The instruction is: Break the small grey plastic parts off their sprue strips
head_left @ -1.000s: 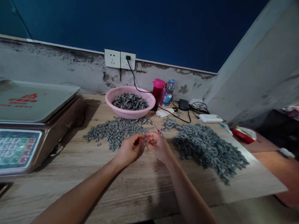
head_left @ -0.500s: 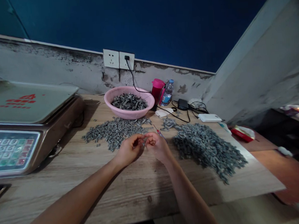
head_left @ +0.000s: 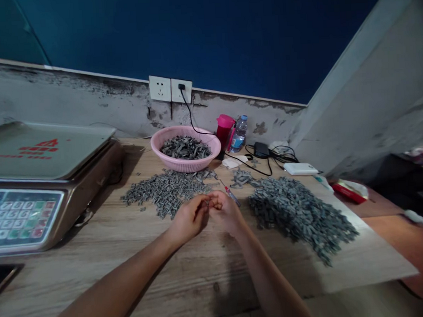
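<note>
My left hand [head_left: 188,220] and my right hand [head_left: 225,213] meet above the wooden table [head_left: 189,282], their fingers curled around a small grey piece [head_left: 207,203] that is mostly hidden. Just beyond my right hand lies a slim red-handled tool [head_left: 230,194] with a thin metal tip. To the left spreads a pile of small grey pieces [head_left: 165,194], and a larger pile [head_left: 299,217] lies to the right. A small heap [head_left: 241,178] sits between them. Neither hand touches the piles.
A pink plastic basket [head_left: 187,168] of grey strips stands at the back. An electronic scale [head_left: 44,153] fills the left side. A water bottle [head_left: 239,134], a pink cup [head_left: 225,127], a black adapter [head_left: 261,149], cables and a white power bank [head_left: 300,169] lie back right.
The whole view has shifted slightly, so the table sits a little lower in the frame. My hands remain together, with small finger movement around the grey piece.
</note>
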Tool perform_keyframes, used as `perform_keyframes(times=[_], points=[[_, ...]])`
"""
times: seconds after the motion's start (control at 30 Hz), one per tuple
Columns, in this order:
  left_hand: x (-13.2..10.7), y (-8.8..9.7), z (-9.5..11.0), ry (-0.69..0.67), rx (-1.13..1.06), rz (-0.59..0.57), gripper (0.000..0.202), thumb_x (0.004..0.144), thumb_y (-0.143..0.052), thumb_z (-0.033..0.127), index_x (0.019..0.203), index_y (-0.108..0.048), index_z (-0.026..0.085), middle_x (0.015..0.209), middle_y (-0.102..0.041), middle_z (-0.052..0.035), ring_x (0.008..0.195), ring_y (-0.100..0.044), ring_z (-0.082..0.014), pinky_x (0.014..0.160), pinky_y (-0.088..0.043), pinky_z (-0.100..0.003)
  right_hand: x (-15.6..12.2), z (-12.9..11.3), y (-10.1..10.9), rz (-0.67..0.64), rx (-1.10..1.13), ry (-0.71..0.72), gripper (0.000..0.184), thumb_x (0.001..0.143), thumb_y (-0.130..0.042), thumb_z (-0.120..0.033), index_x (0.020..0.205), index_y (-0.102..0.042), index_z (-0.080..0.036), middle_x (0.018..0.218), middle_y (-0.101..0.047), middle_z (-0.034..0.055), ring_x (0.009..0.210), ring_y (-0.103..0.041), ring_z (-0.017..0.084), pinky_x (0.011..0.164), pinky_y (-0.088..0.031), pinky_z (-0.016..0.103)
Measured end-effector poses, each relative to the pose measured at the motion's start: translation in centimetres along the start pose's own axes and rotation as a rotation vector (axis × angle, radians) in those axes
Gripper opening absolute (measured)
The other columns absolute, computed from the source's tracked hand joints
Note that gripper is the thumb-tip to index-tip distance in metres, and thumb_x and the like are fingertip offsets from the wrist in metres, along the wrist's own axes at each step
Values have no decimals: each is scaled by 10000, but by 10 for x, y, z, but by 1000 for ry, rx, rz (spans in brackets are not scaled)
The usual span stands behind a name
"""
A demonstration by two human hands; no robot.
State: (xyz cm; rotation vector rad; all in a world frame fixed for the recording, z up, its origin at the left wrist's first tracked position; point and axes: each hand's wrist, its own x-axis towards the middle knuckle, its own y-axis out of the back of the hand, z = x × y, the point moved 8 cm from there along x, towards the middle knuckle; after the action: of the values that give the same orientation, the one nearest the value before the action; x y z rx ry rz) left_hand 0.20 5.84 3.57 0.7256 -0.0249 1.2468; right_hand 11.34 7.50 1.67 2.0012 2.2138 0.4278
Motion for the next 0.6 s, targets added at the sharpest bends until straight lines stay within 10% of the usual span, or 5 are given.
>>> perform_keyframes(times=[0.3, 0.6], points=[[-5, 6, 5, -43, 54, 137, 189, 864, -394, 172, 1006, -516, 195, 933, -595, -53, 876, -548, -167, 784, -429, -286, -11, -18, -3, 178, -167, 198, 337, 656, -515, -132, 988, -529, -189, 736, -591, 9, 638, -577, 139, 605, -475, 242], [2, -2, -18, 161, -515, 74, 156, 820, -501, 230, 958, -442, 187, 714, -514, 19, 661, -514, -107, 605, -402, -205, -4, -7, -3, 55, 163, 5, 386, 653, -585, -220, 1027, -504, -167, 718, -584, -1, 622, -574, 133, 600, -465, 247]])
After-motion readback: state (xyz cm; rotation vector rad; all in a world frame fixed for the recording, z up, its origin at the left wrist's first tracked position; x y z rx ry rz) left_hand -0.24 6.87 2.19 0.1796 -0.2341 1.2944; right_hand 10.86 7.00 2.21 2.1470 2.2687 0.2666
